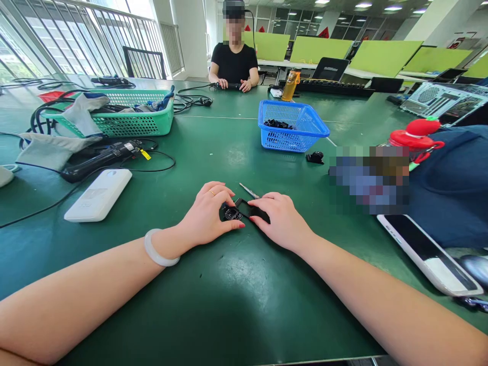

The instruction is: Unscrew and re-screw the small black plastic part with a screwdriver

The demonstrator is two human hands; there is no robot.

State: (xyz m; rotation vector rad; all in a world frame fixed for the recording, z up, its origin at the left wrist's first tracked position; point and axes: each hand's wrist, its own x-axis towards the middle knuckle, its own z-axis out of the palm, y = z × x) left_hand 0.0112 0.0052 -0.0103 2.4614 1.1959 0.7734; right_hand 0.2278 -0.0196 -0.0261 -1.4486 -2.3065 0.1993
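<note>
My left hand (206, 213) is closed around a small black plastic part (232, 213), thumb in front and fingers behind. Right beside it, my right hand (284, 219) pinches a thin black rectangular frame (241, 204), whose right end is hidden under the fingers. The two black pieces meet or overlap; whether they are joined I cannot tell. Both hands rest low over the green table (244, 284). Just beyond the right fingertips lies a slim silver screwdriver-like tool (248, 190).
A blue basket (293, 140) holds small black parts, with another black part (315, 157) beside it. Left are a green basket (133, 124), a black handheld device (101, 160) and a white power bank (99, 195). A phone (430, 254) lies right. Opposite sits a person (234, 63).
</note>
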